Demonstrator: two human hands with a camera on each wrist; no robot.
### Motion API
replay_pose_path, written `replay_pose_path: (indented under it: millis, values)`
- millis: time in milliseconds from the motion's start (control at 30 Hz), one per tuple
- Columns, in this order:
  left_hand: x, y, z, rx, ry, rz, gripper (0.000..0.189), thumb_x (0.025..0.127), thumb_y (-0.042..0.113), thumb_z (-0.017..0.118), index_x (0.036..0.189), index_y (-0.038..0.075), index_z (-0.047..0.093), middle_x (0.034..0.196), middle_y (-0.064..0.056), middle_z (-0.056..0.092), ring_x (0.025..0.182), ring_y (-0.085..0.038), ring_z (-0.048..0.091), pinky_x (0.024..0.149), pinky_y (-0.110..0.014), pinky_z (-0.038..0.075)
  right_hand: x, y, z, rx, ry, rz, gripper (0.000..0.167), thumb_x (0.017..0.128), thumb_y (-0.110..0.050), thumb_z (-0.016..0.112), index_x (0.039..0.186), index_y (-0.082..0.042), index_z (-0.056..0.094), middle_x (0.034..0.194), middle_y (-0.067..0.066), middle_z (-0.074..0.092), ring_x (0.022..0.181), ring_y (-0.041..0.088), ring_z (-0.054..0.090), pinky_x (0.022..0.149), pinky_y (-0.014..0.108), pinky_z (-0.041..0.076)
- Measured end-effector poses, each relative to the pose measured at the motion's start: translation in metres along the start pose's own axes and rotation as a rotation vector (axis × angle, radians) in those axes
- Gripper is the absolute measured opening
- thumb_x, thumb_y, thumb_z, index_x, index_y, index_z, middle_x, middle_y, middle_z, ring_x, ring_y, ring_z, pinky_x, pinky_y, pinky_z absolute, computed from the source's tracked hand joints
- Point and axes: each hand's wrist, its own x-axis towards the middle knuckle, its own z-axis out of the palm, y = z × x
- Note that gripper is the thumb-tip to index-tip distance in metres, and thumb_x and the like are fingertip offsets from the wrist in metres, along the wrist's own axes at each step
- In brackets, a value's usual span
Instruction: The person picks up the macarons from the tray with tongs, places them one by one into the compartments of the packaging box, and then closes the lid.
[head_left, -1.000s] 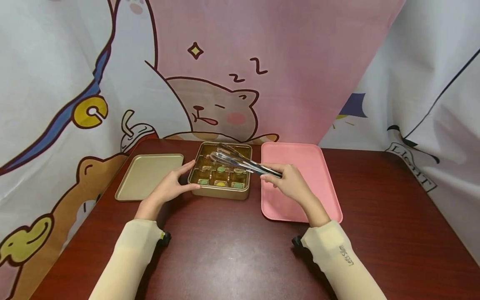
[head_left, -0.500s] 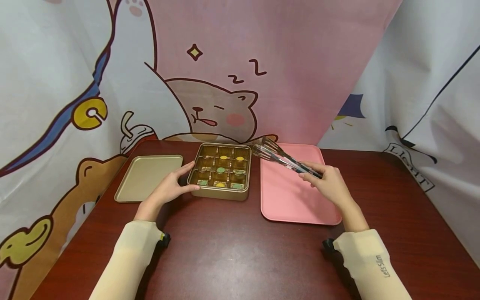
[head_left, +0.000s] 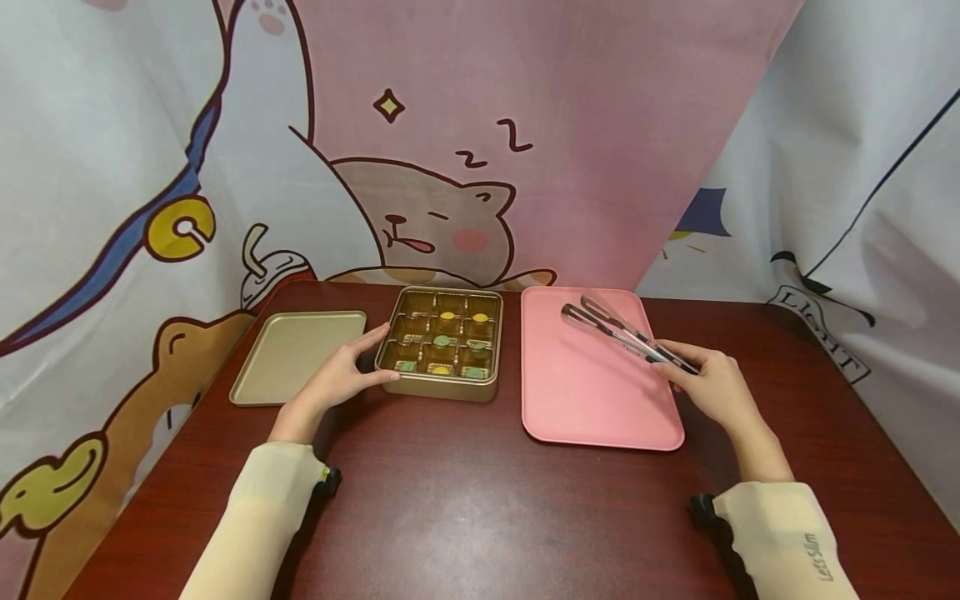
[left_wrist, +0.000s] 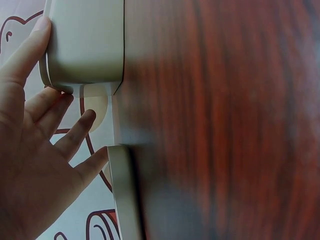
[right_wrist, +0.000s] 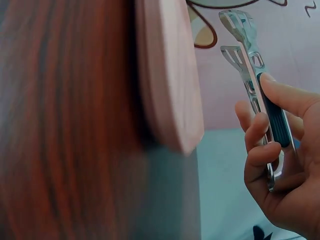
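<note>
A gold tin box [head_left: 435,387] with a divided brown plastic insert stands at the back of the table, uncovered. Several of its compartments show small green and yellow round spots at the bottom. My left hand [head_left: 336,377] rests against the box's left side, thumb at the front rim and index finger on the left edge. In the left wrist view its fingers [left_wrist: 77,135] are spread and fairly straight. My right hand [head_left: 712,385] grips metal food tongs [head_left: 626,337] with dark handle pads. The tongs' slotted ends stand apart over the pink tray [head_left: 585,408], with nothing between them.
A flat gold lid [head_left: 296,358] lies left of the box, close to my left hand. The pink tray lies to the box's right. Behind the dark red wooden table [head_left: 465,500] hangs a cartoon-printed curtain [head_left: 600,150].
My right hand has carried the tongs rightward, from above the tin box to above the pink tray. The left hand has stayed at the box.
</note>
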Motion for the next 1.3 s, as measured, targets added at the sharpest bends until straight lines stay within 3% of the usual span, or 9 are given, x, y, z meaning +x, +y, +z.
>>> replay_pose_path:
  millis: [167,633,900,1033,1133,1300]
  values:
    - [0.0,0.0,0.0,-0.005,-0.002,-0.005,0.09,0.085,0.036,0.08,0.158,0.015,0.031,0.165,-0.007,0.029,0.152,-0.036,0.025,0.119,-0.06,0.025,-0.005,0.015,-0.003,-0.014,-0.015,0.032,0.05,0.093,-0.034,0.07,0.134,-0.006,0.063,0.075,0.011,0.067,0.061,0.003,0.053,0.052,0.024,0.039]
    - [0.0,-0.001,0.001,-0.006,0.0,-0.005,0.091,0.084,0.037,0.08,0.158,0.015,0.031,0.165,-0.007,0.029,0.152,-0.036,0.025,0.119,-0.06,0.026,-0.011,0.036,-0.007,-0.047,-0.084,0.056,0.053,0.094,-0.037,0.068,0.136,-0.005,0.061,0.071,0.007,0.063,0.061,0.004,0.051,0.056,0.024,0.037]
    - [0.001,0.001,0.001,-0.019,-0.003,-0.004,0.09,0.085,0.035,0.08,0.158,0.014,0.031,0.165,-0.006,0.029,0.152,-0.036,0.024,0.119,-0.06,0.025,-0.012,0.043,-0.01,-0.054,-0.163,0.094,0.058,0.094,-0.04,0.068,0.139,-0.003,0.058,0.084,0.01,0.068,0.068,0.011,0.059,0.06,0.024,0.044]
    - [0.001,0.001,0.002,-0.026,-0.005,-0.005,0.09,0.085,0.035,0.08,0.158,0.014,0.031,0.165,-0.006,0.029,0.152,-0.036,0.024,0.119,-0.061,0.024,-0.015,0.044,-0.012,-0.091,-0.182,0.08,0.058,0.095,-0.038,0.067,0.135,0.002,0.059,0.109,0.027,0.07,0.094,0.031,0.065,0.079,0.045,0.053]
    - [0.001,0.001,0.001,-0.034,-0.011,-0.013,0.091,0.085,0.035,0.08,0.158,0.014,0.03,0.165,-0.007,0.028,0.152,-0.036,0.023,0.119,-0.061,0.024,-0.016,0.046,-0.013,-0.115,-0.177,0.073,0.057,0.094,-0.039,0.067,0.133,0.003,0.061,0.124,0.032,0.064,0.109,0.043,0.06,0.088,0.06,0.048]
    - [0.0,0.001,0.001,-0.025,-0.013,-0.019,0.091,0.085,0.036,0.079,0.158,0.014,0.03,0.165,-0.007,0.028,0.152,-0.037,0.024,0.118,-0.061,0.026,-0.017,0.049,-0.012,-0.142,-0.169,0.083,0.056,0.093,-0.039,0.07,0.131,0.002,0.062,0.122,0.031,0.065,0.106,0.044,0.06,0.086,0.058,0.047]
